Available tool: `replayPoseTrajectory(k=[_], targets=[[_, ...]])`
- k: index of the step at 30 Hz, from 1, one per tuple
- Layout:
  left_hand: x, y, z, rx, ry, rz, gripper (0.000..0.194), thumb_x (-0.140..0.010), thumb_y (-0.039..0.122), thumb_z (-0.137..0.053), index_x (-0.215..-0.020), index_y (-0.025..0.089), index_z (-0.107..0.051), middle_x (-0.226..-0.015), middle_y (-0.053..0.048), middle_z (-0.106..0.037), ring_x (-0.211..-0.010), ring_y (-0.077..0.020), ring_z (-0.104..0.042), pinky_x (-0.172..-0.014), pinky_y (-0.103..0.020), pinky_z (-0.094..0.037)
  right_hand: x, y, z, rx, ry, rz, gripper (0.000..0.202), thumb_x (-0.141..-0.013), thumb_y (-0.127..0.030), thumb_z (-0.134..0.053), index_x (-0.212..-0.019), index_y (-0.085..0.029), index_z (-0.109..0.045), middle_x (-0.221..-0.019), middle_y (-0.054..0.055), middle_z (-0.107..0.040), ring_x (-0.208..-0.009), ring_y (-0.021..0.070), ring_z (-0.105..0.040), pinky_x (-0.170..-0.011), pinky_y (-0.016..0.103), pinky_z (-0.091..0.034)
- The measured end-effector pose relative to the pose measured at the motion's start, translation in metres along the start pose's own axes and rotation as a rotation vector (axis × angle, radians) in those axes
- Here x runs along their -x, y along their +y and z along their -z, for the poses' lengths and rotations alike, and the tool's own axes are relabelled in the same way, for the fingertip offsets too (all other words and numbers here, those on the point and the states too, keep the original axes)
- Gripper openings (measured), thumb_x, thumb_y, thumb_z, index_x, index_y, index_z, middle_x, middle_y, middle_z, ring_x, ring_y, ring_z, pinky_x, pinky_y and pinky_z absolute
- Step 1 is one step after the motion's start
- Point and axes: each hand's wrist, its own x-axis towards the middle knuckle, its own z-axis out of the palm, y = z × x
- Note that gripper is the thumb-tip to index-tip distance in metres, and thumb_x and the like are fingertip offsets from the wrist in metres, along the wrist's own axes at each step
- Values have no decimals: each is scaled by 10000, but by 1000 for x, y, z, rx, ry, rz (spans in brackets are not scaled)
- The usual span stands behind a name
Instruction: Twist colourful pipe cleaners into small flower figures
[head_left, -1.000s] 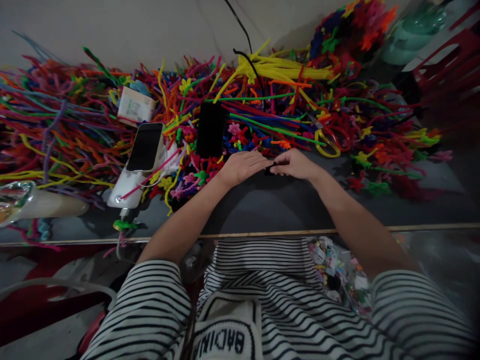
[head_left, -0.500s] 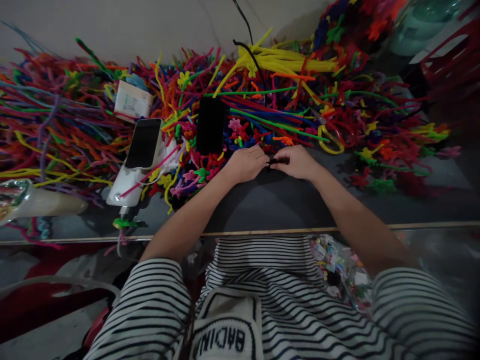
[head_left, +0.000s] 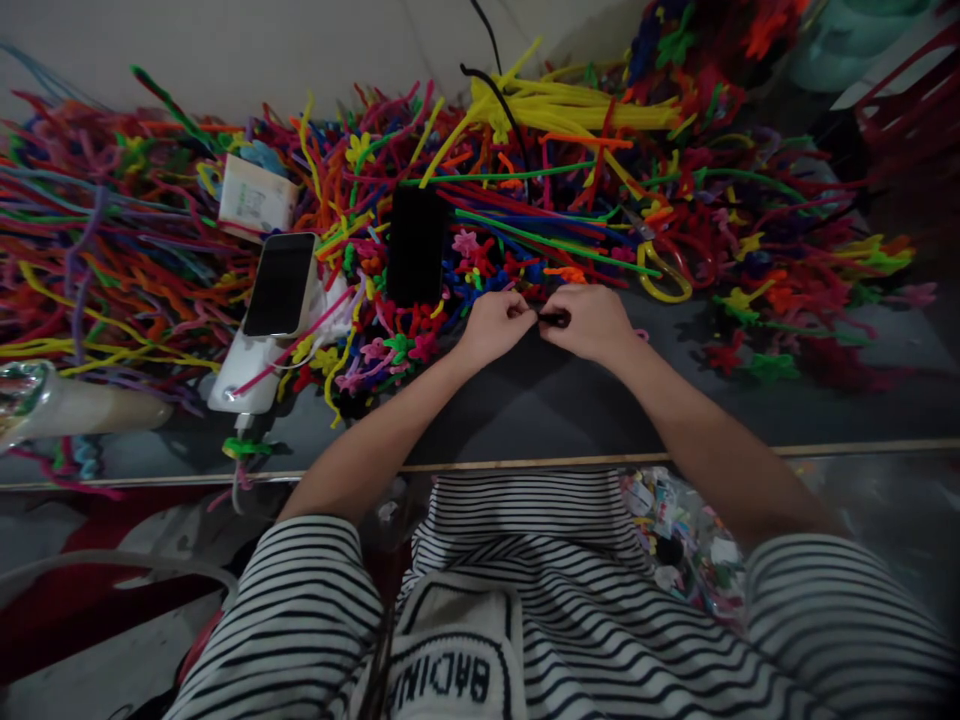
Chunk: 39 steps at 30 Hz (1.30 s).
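Note:
Over the front part of the grey table, my left hand [head_left: 496,326] and my right hand [head_left: 589,320] meet almost fingertip to fingertip. A short black pipe cleaner [head_left: 553,318] shows at the curled fingers of my right hand, which pinch it. The thumb and forefinger of my left hand are closed at its left end; most of the piece is hidden. Just behind the hands lie small twisted pipe-cleaner shapes, among them a pink flower [head_left: 465,243]. A black phone [head_left: 415,245] rests on the heap, left of my left hand.
Loose colourful pipe cleaners [head_left: 150,240] heap along the back, with a yellow bundle [head_left: 577,105]. Yellow-handled scissors [head_left: 664,275] lie right of my hands. At left are another phone [head_left: 281,285], a white power bank [head_left: 246,378], a small box [head_left: 255,195] and a lying cup [head_left: 105,408].
My right hand has turned and curled its fingers further, covering more of the black piece. My left fingers have curled in too. The view has shifted slightly.

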Motion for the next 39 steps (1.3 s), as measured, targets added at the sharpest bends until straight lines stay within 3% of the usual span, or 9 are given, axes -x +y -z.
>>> replayPoseTrajectory(k=[4, 7, 10, 14, 18, 21, 24, 28, 39], targets=[[-3, 9, 6, 537, -91, 433, 240, -792, 140, -580, -559, 165, -526, -456, 73, -320, -405, -40, -263, -411, -197, -158, 3, -5, -3, 151, 56, 99, 173, -819, -252, -640, -916, -186, -766, -929, 62, -749, -799, 205, -657, -622, 309, -398], [2, 22, 12, 907, -153, 613, 264, -822, 144, -575, -576, 161, -480, -468, 93, -253, -374, -14, -192, -363, -163, -105, 5, -6, -3, 248, 176, 243, 219, -918, -248, -562, -972, -176, -763, -912, 81, -740, -814, 206, -660, -660, 322, -435], [15, 34, 8, 1135, -145, 642, 274, -822, 133, -593, -609, 169, -425, -493, 104, -221, -366, -5, -191, -345, -135, -108, 10, -1, 0, 301, 270, 333, 278, -986, -294, -502, -1054, -188, -751, -877, 90, -726, -810, 204, -653, -691, 337, -459], [35, 39, -6, 1344, -137, 477, 308, -861, 170, -640, -660, 177, -408, -528, 101, -218, -385, -12, -240, -364, -116, -160, 14, 13, 2, 273, 307, 402, 298, -998, -406, -510, -1062, -228, -740, -822, 73, -714, -743, 188, -639, -684, 347, -475], [35, 25, -10, 1218, -224, 344, 253, -885, 305, -695, -734, 171, -543, -544, 85, -326, -408, -24, -287, -394, -138, -221, 9, 20, -1, 112, 407, 374, 290, -964, -452, -566, -997, -235, -756, -788, 65, -717, -723, 183, -654, -672, 335, -503], [22, 8, -3, 908, 9, 154, 258, -911, 402, -667, -798, 171, -648, -592, 44, -477, -453, -40, -385, -428, -168, -272, 3, 15, -4, -116, 454, 250, 288, -933, -445, -598, -937, -211, -768, -776, 64, -719, -670, 168, -638, -628, 313, -512], [12, -4, 9, 573, 250, -52, 234, -894, 430, -686, -956, 206, -710, -743, 7, -635, -637, -88, -566, -585, -196, -429, 0, 9, -2, -330, 363, 103, 293, -875, -473, -660, -824, -201, -757, -722, 41, -695, -605, 150, -591, -588, 302, -493], [12, -6, 19, 205, 214, -274, 279, -890, 462, -675, -896, 193, -751, -883, -47, -727, -829, -149, -644, -750, -256, -493, 0, 8, 2, -537, 158, -87, 384, -787, -563, -730, -692, -192, -693, -617, 12, -608, -553, 130, -511, -537, 295, -422], [12, -10, 9, 215, 124, -225, 220, -861, 379, -673, -817, 173, -738, -806, -28, -736, -710, -122, -616, -665, -238, -458, -5, 8, -1, -646, -96, -216, 512, -721, -640, -737, -554, -198, -543, -457, -41, -467, -463, 92, -400, -497, 271, -280]])
